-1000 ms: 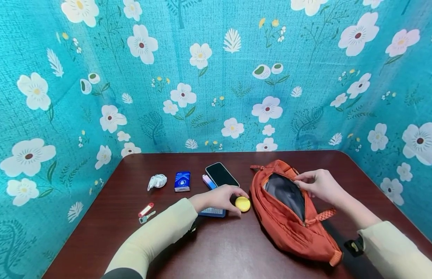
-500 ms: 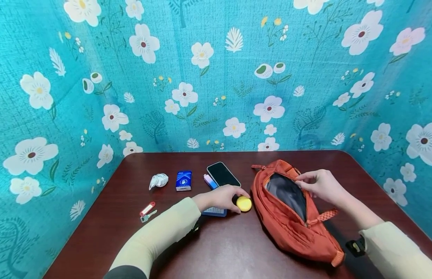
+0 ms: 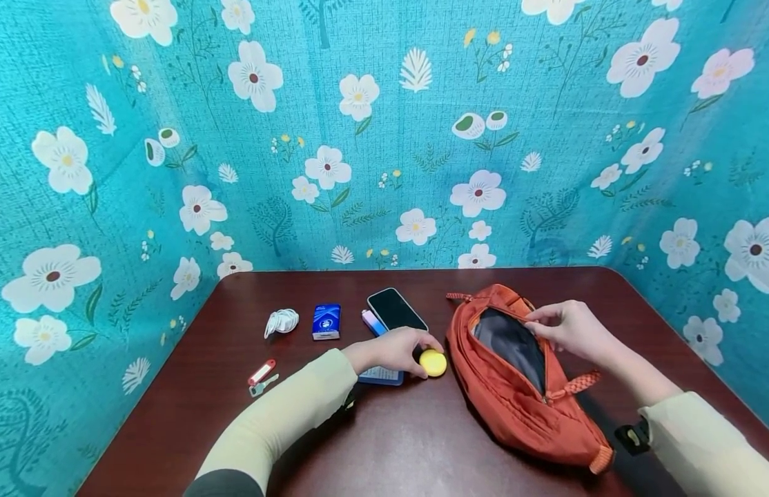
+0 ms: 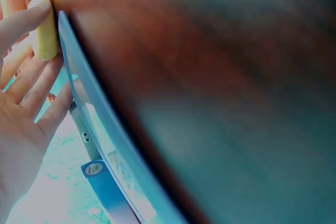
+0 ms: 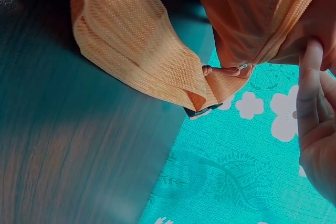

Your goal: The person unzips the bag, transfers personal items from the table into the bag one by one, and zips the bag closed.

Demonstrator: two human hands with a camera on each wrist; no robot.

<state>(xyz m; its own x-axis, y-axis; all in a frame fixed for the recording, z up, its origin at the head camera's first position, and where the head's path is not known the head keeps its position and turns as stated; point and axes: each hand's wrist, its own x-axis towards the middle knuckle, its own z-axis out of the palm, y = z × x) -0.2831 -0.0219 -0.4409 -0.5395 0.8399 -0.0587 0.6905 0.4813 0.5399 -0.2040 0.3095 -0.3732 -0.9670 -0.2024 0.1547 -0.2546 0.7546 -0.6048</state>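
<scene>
My left hand [image 3: 398,351] pinches a round yellow disc-shaped case [image 3: 433,362] at the table's middle. In the left wrist view the thumb presses one face of the yellow case [image 4: 46,35], with fingers behind it. Beneath that hand lies a blue-edged flat card or holder [image 3: 382,376], partly covered. To the right, an orange waist bag [image 3: 493,407] lies unzipped, its dark lining showing. My right hand [image 3: 567,331] pinches the far right edge of its opening. In the right wrist view the bag's webbing strap [image 5: 136,45] hangs beside the right hand [image 5: 317,108].
Behind the left hand lie a phone [image 3: 397,309] and a pink-and-blue lighter-like stick [image 3: 373,322]. Farther left are a blue tissue pack [image 3: 326,322], a coiled white cable [image 3: 281,322] and a key [image 3: 263,385] with a red tag [image 3: 261,373]. Flowered cloth [image 3: 359,172] surrounds the table.
The left thumb and fingers have drawn in around the yellow case, which stays about where it was. My right hand keeps its place on the bag's edge.
</scene>
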